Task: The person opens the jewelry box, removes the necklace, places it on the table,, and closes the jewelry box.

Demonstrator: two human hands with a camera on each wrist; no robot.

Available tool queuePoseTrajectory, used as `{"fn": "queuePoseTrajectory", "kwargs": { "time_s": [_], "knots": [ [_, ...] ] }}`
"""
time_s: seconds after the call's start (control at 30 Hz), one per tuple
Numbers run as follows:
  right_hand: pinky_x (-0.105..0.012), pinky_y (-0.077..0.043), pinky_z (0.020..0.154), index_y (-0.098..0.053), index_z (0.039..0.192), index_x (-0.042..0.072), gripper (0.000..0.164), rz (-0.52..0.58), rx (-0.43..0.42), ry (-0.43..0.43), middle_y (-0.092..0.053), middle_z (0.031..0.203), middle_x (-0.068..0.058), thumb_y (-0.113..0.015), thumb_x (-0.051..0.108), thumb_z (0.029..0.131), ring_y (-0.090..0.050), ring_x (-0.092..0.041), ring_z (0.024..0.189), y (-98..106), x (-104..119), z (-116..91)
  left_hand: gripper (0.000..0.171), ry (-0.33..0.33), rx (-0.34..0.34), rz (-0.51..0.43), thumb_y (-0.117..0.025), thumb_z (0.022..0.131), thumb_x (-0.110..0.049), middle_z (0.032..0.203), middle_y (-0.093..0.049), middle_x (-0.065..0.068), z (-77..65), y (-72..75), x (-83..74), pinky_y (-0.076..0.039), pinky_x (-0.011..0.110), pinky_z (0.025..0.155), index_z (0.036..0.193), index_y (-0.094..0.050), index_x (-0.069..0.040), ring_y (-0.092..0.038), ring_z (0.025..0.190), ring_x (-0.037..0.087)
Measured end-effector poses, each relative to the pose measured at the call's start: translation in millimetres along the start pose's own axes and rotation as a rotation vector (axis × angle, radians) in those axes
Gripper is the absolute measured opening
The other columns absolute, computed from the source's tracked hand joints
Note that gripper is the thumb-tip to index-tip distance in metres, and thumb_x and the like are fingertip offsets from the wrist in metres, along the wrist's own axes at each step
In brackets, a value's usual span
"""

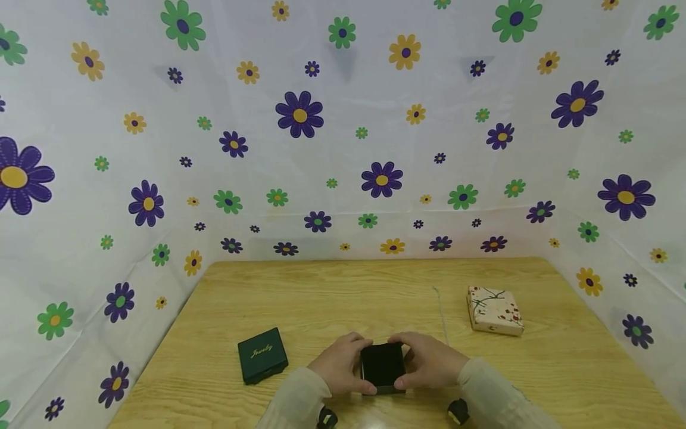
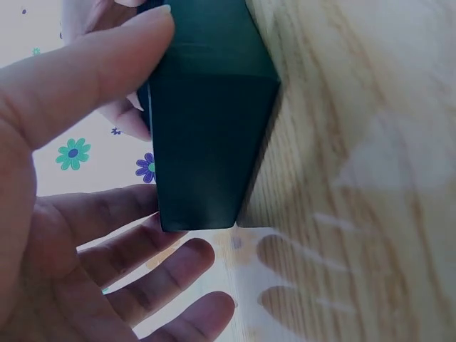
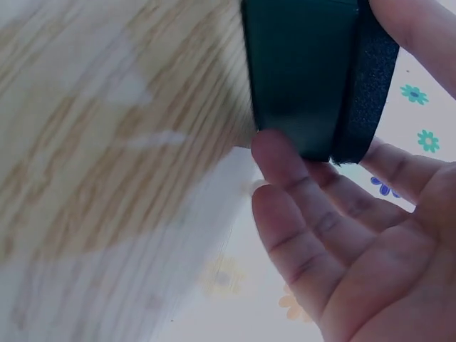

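Note:
A dark green jewelry box base (image 1: pixel 383 391) stands on the table in front of me, with a black foam pad (image 1: pixel 382 363) at its top. My left hand (image 1: pixel 343 364) holds it from the left, thumb at the near edge and fingers toward the far corner. From the other side my right hand (image 1: pixel 431 360) holds it the same way. In the right wrist view the pad (image 3: pixel 369 85) rises above the green wall (image 3: pixel 303 71), with the thumb and a finger against it. The matching lid (image 1: pixel 262 355), lettered "Jewelry" in gold, lies left of my left hand.
A thin pale chain (image 1: pixel 442 316) lies stretched out beyond my right hand. Farther right sits a cream box with a floral print (image 1: pixel 494 310). The wooden table (image 1: pixel 321 292) is enclosed by white flowered cloth (image 1: pixel 343 149) at the back and sides.

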State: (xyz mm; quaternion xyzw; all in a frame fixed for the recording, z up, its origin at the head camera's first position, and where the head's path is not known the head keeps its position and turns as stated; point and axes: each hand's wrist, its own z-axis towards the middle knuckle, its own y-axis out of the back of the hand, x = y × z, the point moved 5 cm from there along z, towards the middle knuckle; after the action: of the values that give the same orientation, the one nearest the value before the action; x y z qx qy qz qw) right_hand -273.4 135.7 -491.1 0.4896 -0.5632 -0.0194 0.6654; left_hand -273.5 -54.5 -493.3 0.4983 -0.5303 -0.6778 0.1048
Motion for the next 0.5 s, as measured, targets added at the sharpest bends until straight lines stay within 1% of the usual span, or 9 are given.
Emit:
{"fn": "queuePoseTrajectory", "kwargs": {
  "time_s": [0.1, 0.23, 0.3, 0.4, 0.47, 0.5],
  "knots": [
    [-0.035, -0.051, 0.081, -0.046, 0.139, 0.009, 0.071, 0.053, -0.01, 0.01, -0.052, 0.131, -0.005, -0.077, 0.036, 0.081, -0.06, -0.017, 0.098, 2.2, -1.6, -1.3, 0.087, 0.002, -0.007, -0.002, -0.082, 0.072, -0.047, 0.124, -0.051, -0.001, 0.6, 0.2, -0.2, -0.046, 0.035, 0.093, 0.139, -0.048, -0.005, -0.05, 0.11, 0.015],
    [-0.037, -0.051, 0.08, -0.05, 0.134, 0.01, 0.064, 0.048, -0.04, 0.03, -0.054, 0.129, -0.003, -0.076, 0.037, 0.082, -0.06, -0.018, 0.099, 4.3, -3.7, -1.0, 0.089, 0.011, -0.007, 0.0, -0.082, 0.071, -0.049, 0.124, -0.051, -0.001, 0.9, 0.3, 0.9, -0.046, 0.035, 0.093, 0.14, -0.047, -0.006, -0.05, 0.11, 0.014],
    [-0.037, -0.051, 0.079, -0.049, 0.136, 0.01, 0.066, 0.038, -0.046, 0.036, -0.051, 0.132, -0.005, -0.077, 0.036, 0.082, -0.059, -0.02, 0.1, 4.7, -4.0, -0.6, 0.089, 0.015, -0.005, 0.002, -0.082, 0.071, -0.049, 0.124, -0.051, -0.001, 1.0, -0.1, 1.3, -0.045, 0.035, 0.094, 0.141, -0.047, -0.006, -0.05, 0.111, 0.014],
    [-0.037, -0.05, 0.08, -0.043, 0.141, 0.007, 0.075, 0.017, -0.034, 0.036, -0.047, 0.137, -0.009, -0.078, 0.036, 0.081, -0.058, -0.021, 0.1, 4.4, -3.0, -0.7, 0.089, 0.018, -0.004, 0.002, -0.083, 0.071, -0.048, 0.125, -0.051, -0.002, 1.2, -0.5, 1.8, -0.045, 0.035, 0.094, 0.14, -0.047, -0.006, -0.05, 0.111, 0.013],
    [-0.035, -0.05, 0.08, -0.04, 0.144, 0.005, 0.08, -0.013, -0.025, 0.032, -0.045, 0.137, -0.01, -0.078, 0.036, 0.081, -0.058, -0.022, 0.1, 3.9, -1.9, -1.0, 0.088, 0.017, -0.003, 0.003, -0.082, 0.071, -0.048, 0.125, -0.051, -0.002, 1.5, -1.0, 2.2, -0.045, 0.034, 0.094, 0.14, -0.047, -0.006, -0.05, 0.11, 0.012],
    [-0.035, -0.05, 0.08, -0.041, 0.144, 0.005, 0.08, -0.031, -0.024, 0.027, -0.046, 0.135, -0.009, -0.078, 0.037, 0.08, -0.057, -0.022, 0.1, 3.7, -1.4, -1.1, 0.088, 0.017, -0.003, 0.004, -0.082, 0.071, -0.048, 0.125, -0.051, -0.003, 1.7, -1.2, 2.3, -0.046, 0.034, 0.094, 0.14, -0.047, -0.006, -0.051, 0.11, 0.012]
  ]
}}
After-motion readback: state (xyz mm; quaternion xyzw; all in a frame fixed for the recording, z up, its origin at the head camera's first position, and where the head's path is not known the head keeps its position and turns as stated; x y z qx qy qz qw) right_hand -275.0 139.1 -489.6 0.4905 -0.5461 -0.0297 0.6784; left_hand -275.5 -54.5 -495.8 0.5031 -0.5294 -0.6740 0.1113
